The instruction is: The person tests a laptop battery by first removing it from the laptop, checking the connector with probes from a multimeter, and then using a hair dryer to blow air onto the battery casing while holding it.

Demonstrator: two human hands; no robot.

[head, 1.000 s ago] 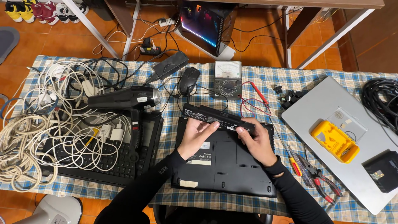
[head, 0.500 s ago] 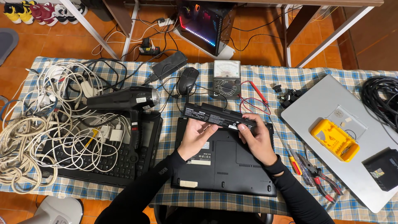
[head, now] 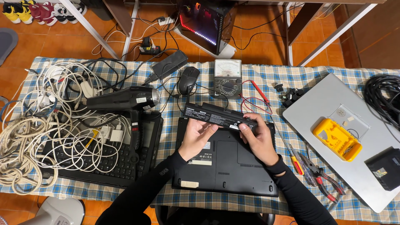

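A long black battery pack (head: 216,115) is held lifted over the far edge of a black laptop (head: 227,166) that lies bottom-up on the checked tablecloth. My left hand (head: 199,137) grips the pack from below near its left half. My right hand (head: 258,137) holds its right end, fingers curled over it. The pack is tilted, left end farther from me.
An analogue multimeter (head: 227,78) with red probe leads, a mouse (head: 188,80), a black hair dryer (head: 125,100) and a keyboard (head: 104,154) under tangled white cables (head: 37,137) lie left and behind. Screwdrivers and pliers (head: 316,173), a silver laptop (head: 333,137) with a yellow case (head: 336,138) sit right.
Both hands have lifted the battery pack slightly up and away from the laptop's far edge; it now sits a little higher and farther than before.
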